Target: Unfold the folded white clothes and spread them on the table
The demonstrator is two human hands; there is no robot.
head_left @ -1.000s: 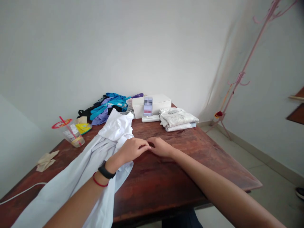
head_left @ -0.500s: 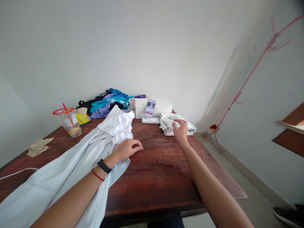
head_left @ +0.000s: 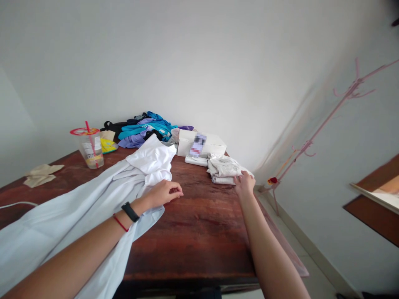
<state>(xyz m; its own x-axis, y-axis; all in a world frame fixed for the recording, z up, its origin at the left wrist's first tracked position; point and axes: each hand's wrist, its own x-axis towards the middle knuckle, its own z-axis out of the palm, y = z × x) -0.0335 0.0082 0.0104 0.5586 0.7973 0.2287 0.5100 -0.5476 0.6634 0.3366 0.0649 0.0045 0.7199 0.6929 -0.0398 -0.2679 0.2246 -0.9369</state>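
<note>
A long white garment (head_left: 77, 207) lies spread across the left half of the dark wooden table (head_left: 199, 224). My left hand (head_left: 163, 193) rests on the garment's right edge with its fingers curled loosely, thumb and fingertips near each other. Across the table, my right hand (head_left: 245, 185) lies on the near right corner of a small stack of folded pale clothes (head_left: 222, 168), fingers pressed against it. A black band and a red string circle my left wrist.
At the back of the table lie a heap of blue, purple and black clothes (head_left: 140, 131), a white box (head_left: 201, 143), a plastic cup with a red straw (head_left: 89, 147) and a crumpled beige napkin (head_left: 39, 175). A pink coat stand (head_left: 314, 133) leans by the right wall.
My right hand left the middle of the table beside my left hand and reached out to the folded stack, then slid to its near right corner. My left hand stayed on the garment.
</note>
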